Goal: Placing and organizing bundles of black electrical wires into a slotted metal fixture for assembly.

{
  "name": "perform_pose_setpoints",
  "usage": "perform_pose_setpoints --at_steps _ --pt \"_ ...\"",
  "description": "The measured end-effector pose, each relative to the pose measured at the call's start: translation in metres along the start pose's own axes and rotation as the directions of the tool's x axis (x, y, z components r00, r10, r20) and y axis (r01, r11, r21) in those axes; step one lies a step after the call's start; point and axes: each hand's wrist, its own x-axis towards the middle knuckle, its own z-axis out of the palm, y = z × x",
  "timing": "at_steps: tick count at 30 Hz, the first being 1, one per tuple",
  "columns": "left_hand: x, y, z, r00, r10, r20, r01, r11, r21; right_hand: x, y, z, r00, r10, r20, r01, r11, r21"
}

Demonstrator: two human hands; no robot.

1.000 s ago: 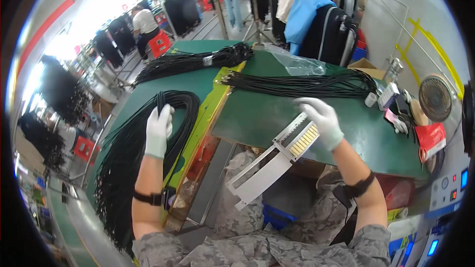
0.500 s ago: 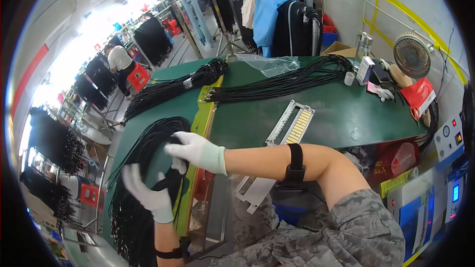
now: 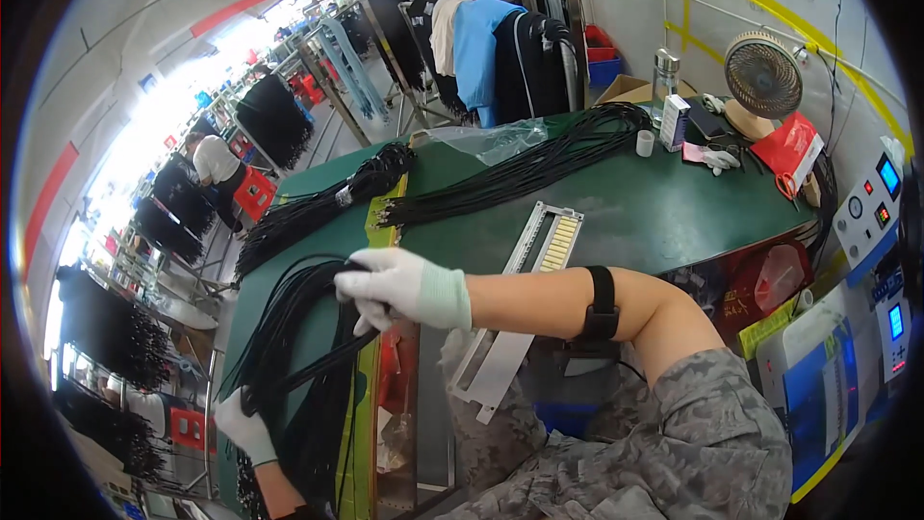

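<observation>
A thick bundle of black cords (image 3: 294, 327) curves in a loop over the left part of the green table. My right hand (image 3: 404, 287), in a white glove with a pale green cuff, is closed round the cords at the top of the loop. Farther down and left, my gloved left hand (image 3: 245, 427) is closed on the same bundle, its fingers partly hidden by the cords. Cord ends hang below that hand. Two more bundles lie farther back: a tied cord bundle (image 3: 337, 197) at the left and a long cord bundle (image 3: 520, 171) to its right.
A yellow-green strip (image 3: 361, 404) runs along the green table (image 3: 654, 217). Near my right forearm lies a slotted metal fixture (image 3: 553, 246) with pale yellow blocks. A fan (image 3: 760, 77), orange scissors (image 3: 787, 185) and a white cup (image 3: 645, 143) stand or lie at the back right. A person sits far left.
My left hand was raised with fingers spread; it has moved down and left and closed on the cords. My right hand has closed round the loop's top. The whole view has shifted slightly.
</observation>
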Motion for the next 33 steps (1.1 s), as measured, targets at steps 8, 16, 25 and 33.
perform_pose_setpoints --at_steps 8,16,25,33 --pt "0.025 -0.106 -0.05 0.913 -0.376 -0.156 0.343 0.917 -0.204 -0.025 -0.025 -0.075 0.968 -0.036 -0.25 0.102 0.96 0.259" --pt "0.063 -0.083 -0.024 1.0 0.019 -0.009 -0.021 0.983 -0.18 -0.104 0.012 -0.161 0.854 0.233 -0.465 -0.039 0.92 0.39" --pt "0.135 0.214 -0.01 0.848 0.522 0.089 -0.484 0.833 -0.269 -0.308 -0.04 -0.281 0.332 -0.06 -0.941 -0.064 0.994 -0.086" --pt "0.095 0.477 0.08 0.56 0.8 0.216 -0.593 0.569 -0.57 -0.456 -0.121 -0.37 -0.143 -0.797 -0.586 -0.876 0.378 -0.3"
